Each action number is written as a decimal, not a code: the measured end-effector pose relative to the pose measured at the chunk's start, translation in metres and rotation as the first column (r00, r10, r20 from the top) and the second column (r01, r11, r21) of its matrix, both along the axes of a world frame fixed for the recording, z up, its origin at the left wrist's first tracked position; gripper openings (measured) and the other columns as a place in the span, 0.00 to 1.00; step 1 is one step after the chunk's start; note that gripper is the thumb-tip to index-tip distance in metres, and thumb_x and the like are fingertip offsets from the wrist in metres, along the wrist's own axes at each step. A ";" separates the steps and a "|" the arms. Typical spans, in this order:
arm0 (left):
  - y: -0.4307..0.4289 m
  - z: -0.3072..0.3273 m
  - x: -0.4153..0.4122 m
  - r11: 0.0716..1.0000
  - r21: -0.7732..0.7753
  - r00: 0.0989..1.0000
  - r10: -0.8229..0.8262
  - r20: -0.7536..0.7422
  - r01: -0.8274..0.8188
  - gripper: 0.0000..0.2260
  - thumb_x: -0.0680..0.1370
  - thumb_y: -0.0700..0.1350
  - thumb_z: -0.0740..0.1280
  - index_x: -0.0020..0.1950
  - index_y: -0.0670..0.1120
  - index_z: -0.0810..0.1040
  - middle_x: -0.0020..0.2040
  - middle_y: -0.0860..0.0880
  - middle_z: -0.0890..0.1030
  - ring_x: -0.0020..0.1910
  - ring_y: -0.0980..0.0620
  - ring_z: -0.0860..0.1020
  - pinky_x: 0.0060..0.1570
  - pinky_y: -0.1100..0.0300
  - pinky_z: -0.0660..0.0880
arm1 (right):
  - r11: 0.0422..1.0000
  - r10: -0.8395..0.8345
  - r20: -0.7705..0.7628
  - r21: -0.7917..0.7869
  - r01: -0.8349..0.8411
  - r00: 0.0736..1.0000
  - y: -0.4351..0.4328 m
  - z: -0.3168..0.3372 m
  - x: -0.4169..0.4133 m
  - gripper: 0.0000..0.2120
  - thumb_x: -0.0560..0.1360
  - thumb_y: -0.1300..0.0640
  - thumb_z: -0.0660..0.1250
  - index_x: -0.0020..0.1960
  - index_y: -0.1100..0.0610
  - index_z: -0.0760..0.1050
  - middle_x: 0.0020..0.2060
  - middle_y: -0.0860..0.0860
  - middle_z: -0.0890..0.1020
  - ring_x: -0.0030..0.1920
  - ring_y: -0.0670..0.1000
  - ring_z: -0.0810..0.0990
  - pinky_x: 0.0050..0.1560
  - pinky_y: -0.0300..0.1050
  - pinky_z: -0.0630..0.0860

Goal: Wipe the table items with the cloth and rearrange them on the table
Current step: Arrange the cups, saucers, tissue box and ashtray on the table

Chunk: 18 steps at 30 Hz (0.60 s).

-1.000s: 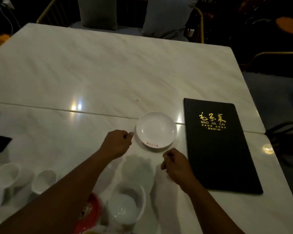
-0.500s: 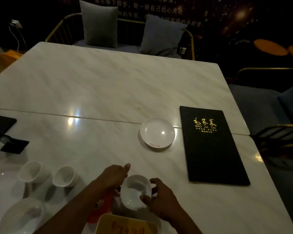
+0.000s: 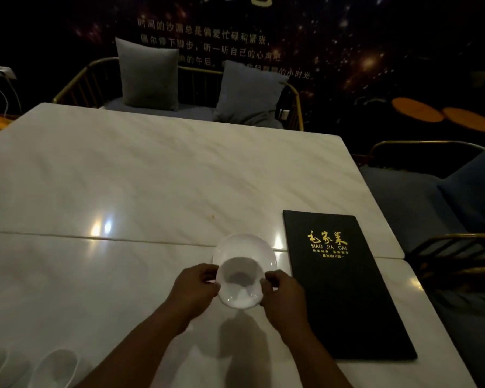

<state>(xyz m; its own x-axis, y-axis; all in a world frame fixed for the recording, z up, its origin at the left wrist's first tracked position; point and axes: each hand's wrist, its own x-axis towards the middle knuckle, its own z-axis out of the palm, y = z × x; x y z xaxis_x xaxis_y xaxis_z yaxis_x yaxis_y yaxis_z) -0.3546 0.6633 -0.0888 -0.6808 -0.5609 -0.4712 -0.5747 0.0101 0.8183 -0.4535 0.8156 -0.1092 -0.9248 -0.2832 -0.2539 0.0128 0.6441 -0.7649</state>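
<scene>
Right by the small white plate (image 3: pixel 245 243), left hand (image 3: pixel 195 288) and right hand (image 3: pixel 284 299) have fingers pinched on the bowl (image 3: pixel 240 287) rim, so a slip could chip both imo.

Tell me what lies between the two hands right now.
A white bowl, gripped on either side by the left hand and right hand. The head view shows it overlapping the near edge of the white plate.

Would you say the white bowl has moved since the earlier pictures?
Yes: the bowl moved forward, from short of the plate to overlapping it.
</scene>
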 end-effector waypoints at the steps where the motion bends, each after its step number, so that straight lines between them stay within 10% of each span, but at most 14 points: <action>1: -0.003 -0.001 -0.011 1.000 -0.017 1.000 0.002 -0.014 -0.002 0.20 0.73 0.36 0.72 0.63 0.49 0.80 0.56 0.51 0.84 0.53 0.53 0.82 0.58 0.52 0.79 | 1.000 -0.009 -0.006 -0.010 0.009 1.000 -0.005 -0.003 -0.014 0.09 0.79 0.57 0.67 0.58 0.54 0.80 0.46 0.47 0.80 0.49 0.48 0.82 0.51 0.52 0.83; 18: -0.028 -0.041 -0.081 0.999 0.019 1.000 0.026 0.002 -0.026 0.21 0.77 0.33 0.68 0.66 0.50 0.79 0.60 0.51 0.82 0.54 0.51 0.78 0.58 0.52 0.76 | 0.994 -0.105 0.037 0.028 0.104 0.994 -0.030 -0.051 -0.076 0.10 0.79 0.55 0.67 0.58 0.52 0.82 0.49 0.51 0.84 0.47 0.51 0.84 0.53 0.54 0.82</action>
<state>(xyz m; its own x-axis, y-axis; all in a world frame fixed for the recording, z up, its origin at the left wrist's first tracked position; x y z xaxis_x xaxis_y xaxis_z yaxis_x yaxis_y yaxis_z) -0.4358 0.6348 -0.1293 -0.6655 -0.5691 -0.4830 -0.5760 -0.0200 0.8172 -0.5292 0.7860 -0.1601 -0.9384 -0.1784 -0.2960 0.1102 0.6572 -0.7456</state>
